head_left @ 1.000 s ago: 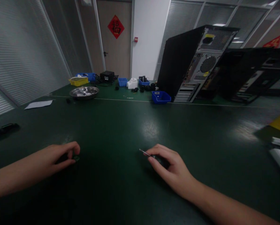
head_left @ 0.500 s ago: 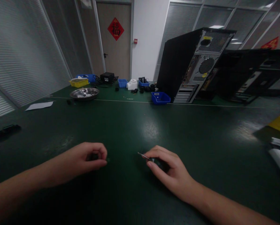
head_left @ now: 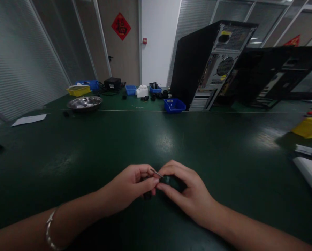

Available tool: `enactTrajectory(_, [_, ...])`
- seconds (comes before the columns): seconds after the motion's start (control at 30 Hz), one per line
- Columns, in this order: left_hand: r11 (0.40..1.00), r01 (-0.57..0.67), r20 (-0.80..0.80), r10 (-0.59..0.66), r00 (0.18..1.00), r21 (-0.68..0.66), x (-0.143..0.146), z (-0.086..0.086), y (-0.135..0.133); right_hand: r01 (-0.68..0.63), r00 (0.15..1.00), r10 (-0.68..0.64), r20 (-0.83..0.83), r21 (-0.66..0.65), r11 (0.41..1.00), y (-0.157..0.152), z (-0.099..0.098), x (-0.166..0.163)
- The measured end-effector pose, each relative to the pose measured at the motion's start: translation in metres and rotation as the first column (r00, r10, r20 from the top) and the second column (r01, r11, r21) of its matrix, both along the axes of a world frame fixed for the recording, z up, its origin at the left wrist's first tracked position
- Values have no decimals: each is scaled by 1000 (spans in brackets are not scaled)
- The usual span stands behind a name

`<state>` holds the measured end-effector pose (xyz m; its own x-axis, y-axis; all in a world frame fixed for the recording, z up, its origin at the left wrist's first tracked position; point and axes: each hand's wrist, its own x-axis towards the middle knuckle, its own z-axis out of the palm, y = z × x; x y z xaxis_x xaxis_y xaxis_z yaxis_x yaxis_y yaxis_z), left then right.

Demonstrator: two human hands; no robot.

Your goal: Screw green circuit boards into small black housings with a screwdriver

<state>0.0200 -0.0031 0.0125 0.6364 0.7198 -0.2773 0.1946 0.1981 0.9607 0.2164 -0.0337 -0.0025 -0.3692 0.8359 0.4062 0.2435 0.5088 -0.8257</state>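
My left hand (head_left: 138, 183) and my right hand (head_left: 188, 184) meet at the fingertips, low over the dark green table. Between the right thumb and forefinger is a thin metal piece (head_left: 157, 173), its narrow end pointing up and left to the left fingers. Its exact kind is too small and dim to tell. The left thumb and fingers are pinched together near that metal end. A small dark object (head_left: 146, 195) shows under the left fingers, and I cannot make out what it is. A bracelet (head_left: 50, 228) circles my left wrist.
Across the table (head_left: 135, 139) stand a steel bowl (head_left: 70, 105), a blue bin (head_left: 174, 111), a white plastic part (head_left: 142, 91) and a tall computer case (head_left: 192, 62). A yellow bin (head_left: 310, 128) and a white device (head_left: 309, 174) lie at right, paper (head_left: 29, 119) at left.
My left hand has moved right, from lying apart to meeting the right hand at the thin metal piece. The right hand keeps its pinch. The view has turned slightly right and down.
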Motion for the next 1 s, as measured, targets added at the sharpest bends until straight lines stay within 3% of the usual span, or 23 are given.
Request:
enactTrajectory(0.13, [998, -1, 97, -5, 995, 60, -6, -6, 3, 81, 996, -82, -22, -46, 996, 3, -1, 1])
enactTrajectory(0.23, [999, -7, 179, -1, 984, 46, -8, -9, 4, 116, 989, -130, -76, -164, 980, 4, -3, 1])
enactTrajectory(0.33, [997, -39, 155, 27, 988, 74, -8, -11, 2, 81, 978, -143, -155, -348, 934, 6, -4, 0])
enactTrajectory(0.43, [991, -84, 171, 66, 983, 100, -7, -15, 0, 14, 962, -131, -240, -435, 900, 8, -5, -1])
enactTrajectory(0.6, [992, -94, 222, 73, 972, 82, -6, -18, 0, -57, 949, -100, -299, -473, 879, 11, -7, -1])
enactTrajectory(1.0, [992, -94, 246, 70, 967, 88, -7, -20, -1, -71, 948, -94, -304, -490, 869, 10, -5, -2])
